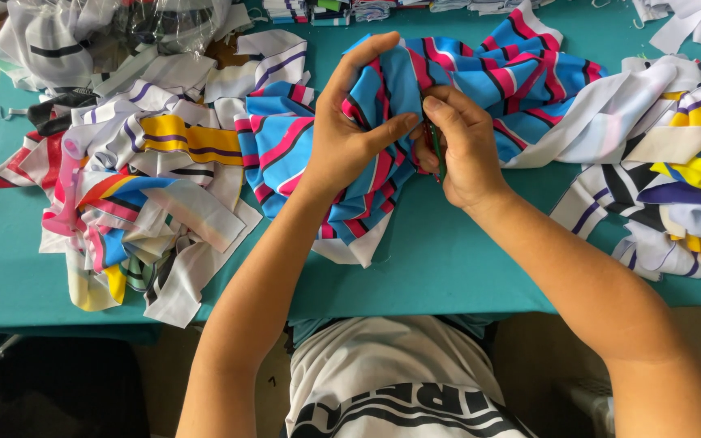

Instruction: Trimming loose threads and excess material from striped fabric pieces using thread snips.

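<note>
A teal cloth-covered worktop (448, 259) fills most of the frame, seen from above, with two bare forearms rising from the lower edge to meet at upper centre. The left hand (354, 122) is closed around a bunched fold of the blue fabric piece with pink, black and white stripes (521, 77), thumb pressed to the front and fingers curled over the top. The right hand (460, 146), just beside it and touching the same fold, is pinched shut on a thin green tool (438, 154) whose tip sits in the fabric; its kind cannot be told. The striped blue piece lies at upper centre, spreading from left of the hands to the upper right. One clear plastic bag (123, 32) sits at the upper left corner, holding white fabric pieces with dark stripes. A loose heap of white fabric pieces with yellow, red, purple and blue stripes (139, 186) covers the left half of the worktop, and a second heap of white, yellow and purple striped pieces (675, 154) lies along the right edge; individual pieces are too tangled to count. A row of folded stacks (326, 10) runs along the top edge, partly cut off. At bottom centre a white printed shirt (391, 373) worn by the person shows below the worktop edge.
</note>
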